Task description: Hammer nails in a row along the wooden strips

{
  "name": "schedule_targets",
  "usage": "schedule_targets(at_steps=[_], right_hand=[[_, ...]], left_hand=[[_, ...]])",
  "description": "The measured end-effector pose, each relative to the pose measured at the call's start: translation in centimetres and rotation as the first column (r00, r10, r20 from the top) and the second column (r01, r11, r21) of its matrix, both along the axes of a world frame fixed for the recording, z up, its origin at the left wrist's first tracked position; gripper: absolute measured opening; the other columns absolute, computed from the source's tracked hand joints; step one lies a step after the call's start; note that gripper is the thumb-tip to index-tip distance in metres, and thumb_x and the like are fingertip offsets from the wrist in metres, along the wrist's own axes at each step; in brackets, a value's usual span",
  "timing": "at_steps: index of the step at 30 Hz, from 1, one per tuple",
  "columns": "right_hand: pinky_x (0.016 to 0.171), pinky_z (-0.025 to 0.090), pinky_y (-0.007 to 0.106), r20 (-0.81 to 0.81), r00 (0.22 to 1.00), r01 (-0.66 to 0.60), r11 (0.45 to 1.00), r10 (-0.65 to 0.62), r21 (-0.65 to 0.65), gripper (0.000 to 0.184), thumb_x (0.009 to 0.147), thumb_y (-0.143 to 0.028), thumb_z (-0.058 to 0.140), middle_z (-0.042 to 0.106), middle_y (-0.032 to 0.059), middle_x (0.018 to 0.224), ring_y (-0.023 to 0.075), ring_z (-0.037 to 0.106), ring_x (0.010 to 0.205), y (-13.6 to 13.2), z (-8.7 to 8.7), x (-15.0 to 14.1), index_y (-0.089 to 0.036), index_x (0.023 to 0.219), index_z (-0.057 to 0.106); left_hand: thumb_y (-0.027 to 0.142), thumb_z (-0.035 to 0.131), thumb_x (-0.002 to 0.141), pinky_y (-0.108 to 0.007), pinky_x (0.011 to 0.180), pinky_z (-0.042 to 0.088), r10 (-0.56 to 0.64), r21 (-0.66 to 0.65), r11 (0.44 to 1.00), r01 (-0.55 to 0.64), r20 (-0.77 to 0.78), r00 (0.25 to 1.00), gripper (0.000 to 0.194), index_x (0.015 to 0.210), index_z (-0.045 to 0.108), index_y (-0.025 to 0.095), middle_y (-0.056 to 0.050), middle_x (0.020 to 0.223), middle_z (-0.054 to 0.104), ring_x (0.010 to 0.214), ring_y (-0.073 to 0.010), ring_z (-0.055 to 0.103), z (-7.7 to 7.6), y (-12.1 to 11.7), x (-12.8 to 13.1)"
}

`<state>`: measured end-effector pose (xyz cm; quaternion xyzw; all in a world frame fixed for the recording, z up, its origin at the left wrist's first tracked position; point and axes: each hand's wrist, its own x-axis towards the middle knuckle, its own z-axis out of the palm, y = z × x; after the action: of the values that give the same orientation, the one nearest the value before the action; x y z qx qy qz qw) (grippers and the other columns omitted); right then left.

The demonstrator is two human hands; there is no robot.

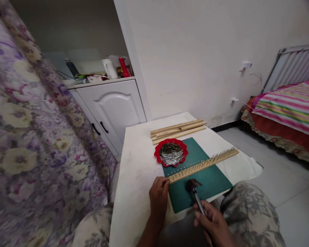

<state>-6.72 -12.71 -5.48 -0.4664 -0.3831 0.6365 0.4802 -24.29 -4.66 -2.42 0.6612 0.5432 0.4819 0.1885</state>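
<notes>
My right hand (212,221) is wrapped around the handle of a claw hammer (198,202), its dark head over the green mat near the wooden strip. A long wooden strip (201,166) lies slantwise across the green mat (206,183), with many nails standing in rows along it. At the strip's left end, my left hand (159,192) has its thumb and fingers pinched together; whatever is between the fingertips is too small to make out. Just behind the strip, a red scalloped dish (157,152) holds a heap of loose nails (171,153).
Several bare wooden strips (179,131) lie at the back of the white-covered table (136,164). A flowered curtain (48,137) hangs at left beside a white cabinet (115,109). To the right stands a bed (290,103) with a striped cover.
</notes>
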Motion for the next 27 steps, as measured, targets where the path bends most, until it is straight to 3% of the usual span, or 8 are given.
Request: schedule_targets(at_steps=[15,20,27], right_hand=[[0.025,0.018,0.012,0.03,0.998,-0.049,0.998,0.05,-0.025,0.042,0.071,-0.054,0.063,0.059,-0.0067,0.055,-0.0008,0.026,0.024,-0.1,1.0,-0.1,-0.018,0.087,0.049],[0.027,0.015,0.012,0.068,0.996,-0.056,0.998,0.057,-0.011,0.039,0.072,-0.052,0.061,0.055,-0.008,0.053,-0.0004,0.025,0.026,0.0,3.1,-0.1,-0.018,0.085,0.048],[0.026,0.017,0.013,0.145,0.971,-0.197,0.98,0.19,0.033,0.029,0.079,-0.043,0.055,0.056,-0.0082,0.053,0.0013,0.028,0.024,1.9,6.5,-1.4,-0.018,0.091,0.047]], left_hand=[[0.024,0.046,0.085,-0.025,0.07,0.046,-0.001,0.014,1.0,0.002,-0.114,0.993,0.015,0.08,0.059,0.019,-0.003,0.08,0.061,0.077,-0.0151,0.059,-0.1,0.5,0.1],[0.025,0.045,0.085,-0.025,0.069,0.046,-0.016,-0.012,1.0,0.014,-0.106,0.994,0.018,0.077,0.059,0.019,-0.003,0.078,0.06,0.075,-0.0152,0.058,0.0,0.7,0.3],[0.022,0.045,0.084,-0.023,0.067,0.044,-0.032,-0.01,0.999,0.031,-0.076,0.997,0.017,0.075,0.059,0.019,-0.001,0.075,0.058,0.072,-0.0134,0.057,-0.2,0.7,0.5]])
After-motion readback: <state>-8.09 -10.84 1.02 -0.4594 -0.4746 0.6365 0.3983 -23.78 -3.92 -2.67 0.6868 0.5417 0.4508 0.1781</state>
